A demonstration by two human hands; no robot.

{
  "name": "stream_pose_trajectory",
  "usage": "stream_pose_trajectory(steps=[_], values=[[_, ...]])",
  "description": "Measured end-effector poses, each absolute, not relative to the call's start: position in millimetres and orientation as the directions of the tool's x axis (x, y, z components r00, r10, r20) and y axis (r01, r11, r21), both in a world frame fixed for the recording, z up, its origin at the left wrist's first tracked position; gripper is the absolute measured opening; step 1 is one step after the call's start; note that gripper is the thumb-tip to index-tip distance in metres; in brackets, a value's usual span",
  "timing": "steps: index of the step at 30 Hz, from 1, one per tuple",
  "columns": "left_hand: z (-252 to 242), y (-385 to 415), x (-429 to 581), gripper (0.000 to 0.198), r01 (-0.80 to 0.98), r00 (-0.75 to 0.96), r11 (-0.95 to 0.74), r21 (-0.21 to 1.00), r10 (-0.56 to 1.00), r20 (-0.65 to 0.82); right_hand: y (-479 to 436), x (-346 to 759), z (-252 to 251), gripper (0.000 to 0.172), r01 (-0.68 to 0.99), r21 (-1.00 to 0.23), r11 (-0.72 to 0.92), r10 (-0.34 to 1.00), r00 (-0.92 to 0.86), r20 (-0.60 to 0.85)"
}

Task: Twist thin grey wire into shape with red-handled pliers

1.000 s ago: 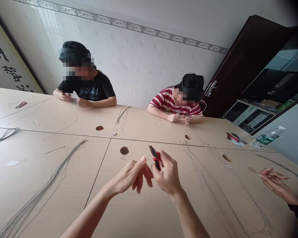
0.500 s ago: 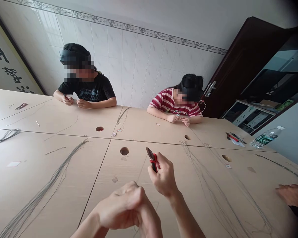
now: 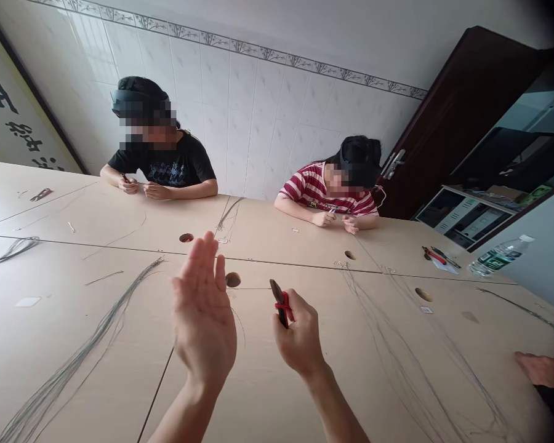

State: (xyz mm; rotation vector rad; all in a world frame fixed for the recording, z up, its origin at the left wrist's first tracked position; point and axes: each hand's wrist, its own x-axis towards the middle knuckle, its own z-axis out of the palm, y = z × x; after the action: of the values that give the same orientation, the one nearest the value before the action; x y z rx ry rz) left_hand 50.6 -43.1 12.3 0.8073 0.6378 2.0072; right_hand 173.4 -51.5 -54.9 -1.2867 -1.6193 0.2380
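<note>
My left hand (image 3: 204, 314) is raised over the table (image 3: 133, 344), palm showing and fingers stretched out. A thin wire (image 3: 240, 323) runs near its right side; whether it touches the hand I cannot tell. To the right, my right hand (image 3: 300, 332) is closed around red-handled pliers (image 3: 279, 301), whose dark jaws point up and away from me. A bundle of long thin wires (image 3: 106, 323) lies left of my left hand, and loose wires (image 3: 388, 344) spread out to the right of my right hand.
Two people (image 3: 166, 160) (image 3: 325, 191) sit across the table. Holes (image 3: 233, 280) pierce the tabletop. A water bottle (image 3: 501, 255) lies at the right, beside more red-handled pliers (image 3: 434, 255). Another person's hand (image 3: 542, 369) rests at the right edge.
My left hand has turned from a bent pose near the bottom centre and moved up and left, its fingers now extended. My right hand still holds the pliers, almost in the same place.
</note>
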Motion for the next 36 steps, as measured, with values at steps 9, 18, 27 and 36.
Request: stream_pose_trajectory(steps=[9, 18, 27, 36], values=[[-13.5, -31.1, 47.5, 0.050, 0.206, 0.106, -0.233, 0.950, 0.971, 0.215, -47.6, 176.6, -56.7, 0.017, 0.646, -0.627, 0.435, 0.794, 0.052, 0.605], [-19.6, -29.0, 42.6, 0.031, 0.130, 0.179, -0.117, 0.985, 0.979, 0.092, -44.9, 175.3, -60.2, 0.018, 0.668, -0.609, 0.428, 0.793, 0.046, 0.608], [-32.1, -23.8, 47.3, 0.025, 0.082, 0.165, -0.099, 0.992, 0.983, 0.085, -42.1, 175.6, -64.0, 0.018, 0.732, -0.571, 0.373, 0.808, 0.046, 0.587], [-36.4, -23.0, 49.6, 0.025, 0.030, 0.124, -0.070, 0.997, 0.990, 0.066, -39.3, 177.9, -69.5, 0.017, 0.763, -0.527, 0.376, 0.793, 0.029, 0.608]])
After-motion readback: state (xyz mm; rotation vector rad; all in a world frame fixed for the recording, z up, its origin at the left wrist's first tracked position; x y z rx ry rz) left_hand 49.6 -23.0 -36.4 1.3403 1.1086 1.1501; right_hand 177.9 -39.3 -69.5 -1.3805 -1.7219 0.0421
